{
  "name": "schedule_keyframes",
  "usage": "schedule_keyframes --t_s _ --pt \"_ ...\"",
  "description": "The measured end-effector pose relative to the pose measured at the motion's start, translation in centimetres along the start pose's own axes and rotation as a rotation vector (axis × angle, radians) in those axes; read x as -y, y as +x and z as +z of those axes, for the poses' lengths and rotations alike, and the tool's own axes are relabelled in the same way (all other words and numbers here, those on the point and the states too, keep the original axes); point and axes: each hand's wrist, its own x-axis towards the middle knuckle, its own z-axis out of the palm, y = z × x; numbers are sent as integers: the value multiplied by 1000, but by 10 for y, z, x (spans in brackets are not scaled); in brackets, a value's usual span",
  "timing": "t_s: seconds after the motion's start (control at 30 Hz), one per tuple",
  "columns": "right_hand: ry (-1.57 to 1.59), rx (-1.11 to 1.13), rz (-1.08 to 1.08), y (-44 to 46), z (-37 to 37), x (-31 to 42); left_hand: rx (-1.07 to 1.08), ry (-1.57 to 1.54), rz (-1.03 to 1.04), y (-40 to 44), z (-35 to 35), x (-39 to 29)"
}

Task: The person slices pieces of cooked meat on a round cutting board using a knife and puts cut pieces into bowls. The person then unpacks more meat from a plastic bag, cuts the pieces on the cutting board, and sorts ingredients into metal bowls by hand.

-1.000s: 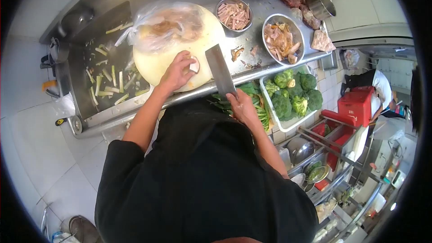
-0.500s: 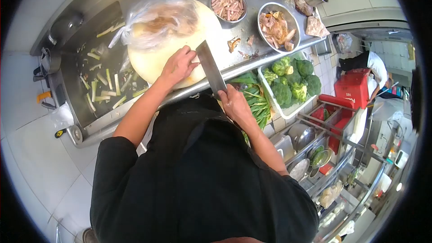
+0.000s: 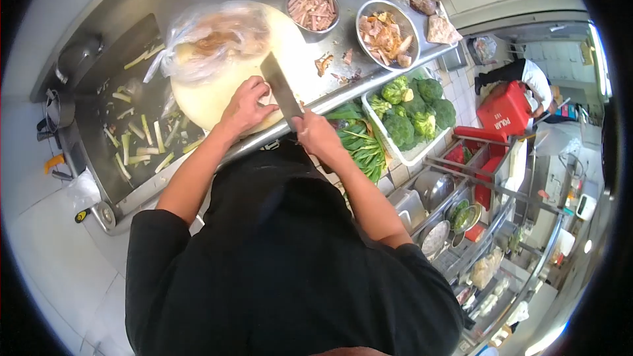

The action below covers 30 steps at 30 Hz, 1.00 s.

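Note:
My right hand (image 3: 318,134) is wrapped round the handle of a cleaver (image 3: 282,89), whose wide blade stands close beside my left fingers. My left hand (image 3: 248,107) rests on the round cutting board (image 3: 188,102) with its fingers bent and the thumb toward the blade. Something small and pale shows by those fingertips, too little to name. On the far part of the board lies a knotted clear plastic bag (image 3: 221,36) with brownish contents.
Bowls of pink meat strips (image 3: 312,12) and mixed meat pieces (image 3: 384,36) stand right of the board. A white basket holds broccoli (image 3: 402,122). Cut green stalks (image 3: 145,128) litter the sink (image 3: 135,39). Another person bends over a red cooler (image 3: 504,111) at the far right.
The whole view has shifted, so the counter appears farther left. Against the board, the cleaver has moved slightly away from my body and closer to my left fingers.

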Motion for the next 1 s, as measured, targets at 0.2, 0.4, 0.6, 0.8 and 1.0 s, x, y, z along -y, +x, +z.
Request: schedule_keyframes --t_s 0.2,0.4,0.6,0.8,1.0 --pt "-158 -104 -101 -31 -22 7 -181 164 12 -19 -3 8" --pt "-239 -125 -226 -39 -29 17 -131 86 35 -15 4 9" --pt "-319 -87 -208 -24 5 2 -199 60 9 -19 17 7" --pt "-258 -63 -182 -5 -3 19 -222 145 -102 -28 -3 8" --pt "-43 -77 -71 -29 -55 -1 -76 292 19 6 -3 -16"
